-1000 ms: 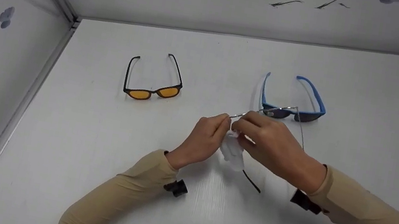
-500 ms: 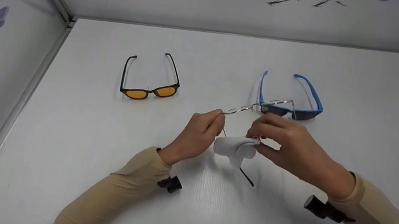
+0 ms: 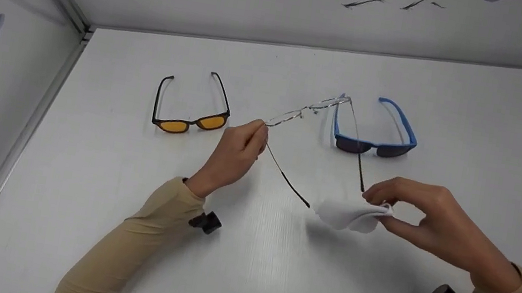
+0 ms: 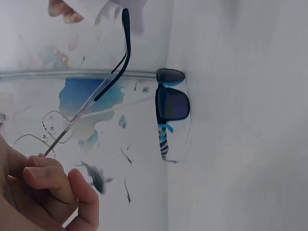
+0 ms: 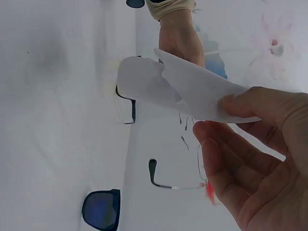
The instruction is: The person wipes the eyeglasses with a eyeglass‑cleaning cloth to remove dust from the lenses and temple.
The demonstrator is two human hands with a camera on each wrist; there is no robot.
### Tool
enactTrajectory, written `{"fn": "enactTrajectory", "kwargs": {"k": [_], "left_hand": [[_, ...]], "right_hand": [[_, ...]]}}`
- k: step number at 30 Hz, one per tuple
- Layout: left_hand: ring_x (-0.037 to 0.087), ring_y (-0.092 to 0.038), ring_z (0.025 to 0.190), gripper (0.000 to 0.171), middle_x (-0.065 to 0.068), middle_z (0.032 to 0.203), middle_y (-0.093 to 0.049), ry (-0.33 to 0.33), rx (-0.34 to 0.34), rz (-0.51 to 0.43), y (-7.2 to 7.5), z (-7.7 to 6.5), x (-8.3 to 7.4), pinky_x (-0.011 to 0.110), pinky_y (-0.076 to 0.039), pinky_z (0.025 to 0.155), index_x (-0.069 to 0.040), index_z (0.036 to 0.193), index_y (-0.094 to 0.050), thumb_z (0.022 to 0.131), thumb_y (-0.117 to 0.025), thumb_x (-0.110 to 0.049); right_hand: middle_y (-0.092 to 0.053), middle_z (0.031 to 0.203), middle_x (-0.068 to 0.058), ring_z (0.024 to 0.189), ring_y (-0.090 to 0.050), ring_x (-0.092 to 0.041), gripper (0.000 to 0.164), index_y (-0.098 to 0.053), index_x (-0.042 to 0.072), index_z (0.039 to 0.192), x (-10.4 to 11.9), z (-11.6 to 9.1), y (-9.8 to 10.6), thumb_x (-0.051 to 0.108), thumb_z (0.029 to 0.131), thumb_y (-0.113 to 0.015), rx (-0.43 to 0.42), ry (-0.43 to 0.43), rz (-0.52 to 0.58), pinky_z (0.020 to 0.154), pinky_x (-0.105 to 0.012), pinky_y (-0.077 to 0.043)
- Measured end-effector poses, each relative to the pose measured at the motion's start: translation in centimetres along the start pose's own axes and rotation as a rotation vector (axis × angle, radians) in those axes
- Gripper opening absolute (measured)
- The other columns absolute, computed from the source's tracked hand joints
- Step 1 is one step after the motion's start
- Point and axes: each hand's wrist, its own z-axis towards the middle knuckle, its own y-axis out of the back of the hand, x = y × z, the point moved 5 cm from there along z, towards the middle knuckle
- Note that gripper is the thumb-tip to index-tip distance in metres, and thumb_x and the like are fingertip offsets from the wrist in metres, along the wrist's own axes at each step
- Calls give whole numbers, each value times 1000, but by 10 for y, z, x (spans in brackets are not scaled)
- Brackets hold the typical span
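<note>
My left hand [image 3: 234,155] pinches thin metal-framed eyeglasses [image 3: 292,115] at one hinge corner, holding them raised over the table. Their temples hang open toward me, with dark tips, and the far lens overlaps the blue sunglasses in the head view. A folded white cloth [image 3: 347,215] droops from my right hand [image 3: 437,224], pinched between thumb and fingers. The cloth is apart from the lenses, close to the temple tips. In the left wrist view the glasses' dark temple tip [image 4: 126,33] points up, away from the curled fingers.
Black-framed glasses with orange lenses [image 3: 173,126] lie with temples unfolded at the left of the white table [image 3: 240,279]. Blue sunglasses [image 3: 399,151] with dark lenses lie at the back right. Patterned white panels [image 3: 242,2] enclose the back and left sides.
My right hand has drawn the cloth away from the glasses, to the right and nearer me. My left hand has shifted left and up, lifting the glasses into fuller view.
</note>
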Motion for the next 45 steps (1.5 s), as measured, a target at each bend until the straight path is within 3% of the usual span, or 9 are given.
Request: {"fn": "enactTrajectory", "kwargs": {"k": [4, 9, 15, 21, 27, 32, 39, 45], "left_hand": [[13, -36, 52, 33, -3, 61, -41, -7, -39, 51, 17, 9, 7, 24, -29, 49, -8, 71, -45, 103, -39, -8], [11, -31, 52, 34, -4, 59, -38, -24, -39, 156, 31, 28, 13, 24, -26, 49, -10, 69, -41, 102, -38, -7], [13, -30, 53, 31, -3, 59, -31, -71, -60, 409, 43, 48, 16, 25, -24, 51, -8, 72, -41, 103, -38, -8], [14, -34, 52, 26, 3, 60, -43, -222, -37, 785, 43, 63, 18, 26, -26, 47, -1, 82, -52, 103, -39, -10], [14, -30, 47, 23, 9, 61, -51, -392, -23, 977, 36, 74, 17, 27, -23, 44, 2, 88, -57, 102, -42, -9], [16, -34, 46, 18, 12, 68, -58, -470, 17, 1063, 35, 72, 21, 29, -30, 41, 2, 91, -59, 101, -48, -9], [19, -56, 50, 10, 14, 78, -64, -513, 85, 1156, 37, 59, 30, 33, -48, 47, 3, 91, -62, 94, -57, -5], [23, -66, 69, 6, 14, 82, -66, -454, 234, 1315, 31, 53, 38, 36, -54, 66, 3, 93, -64, 92, -59, -1]], "right_hand": [[-68, 105, -1, 93, -61, -12, 54, -67, 12, 108, -8, -11, 5, -21, 66, -75, -42, -30, -4, 77, -14, -45], [-69, 103, 0, 91, -61, -8, 50, -68, 11, 107, -13, -20, 13, -21, 69, -74, -110, -108, -42, 76, -13, -46], [-69, 105, -5, 95, -61, -8, 41, -66, 5, 106, -18, -25, 17, -22, 75, -67, -188, -186, 8, 81, -14, -47], [-68, 105, -7, 95, -61, -10, 37, -65, 3, 106, -25, -25, 14, -22, 78, -65, -202, -218, 73, 81, -15, -48], [-68, 105, -7, 96, -61, -11, 36, -65, 3, 106, -27, -23, 10, -21, 78, -65, -196, -230, 99, 82, -16, -48], [-68, 104, -6, 93, -62, -11, 35, -65, 4, 104, -28, -23, 8, -20, 79, -65, -191, -239, 108, 81, -16, -48], [-67, 103, -5, 92, -62, -11, 34, -65, 3, 104, -30, -24, 5, -20, 79, -65, -193, -248, 122, 82, -16, -48], [-67, 103, -4, 92, -61, -11, 32, -65, 4, 104, -33, -20, 0, -18, 80, -66, -184, -251, 141, 83, -16, -48]]}}
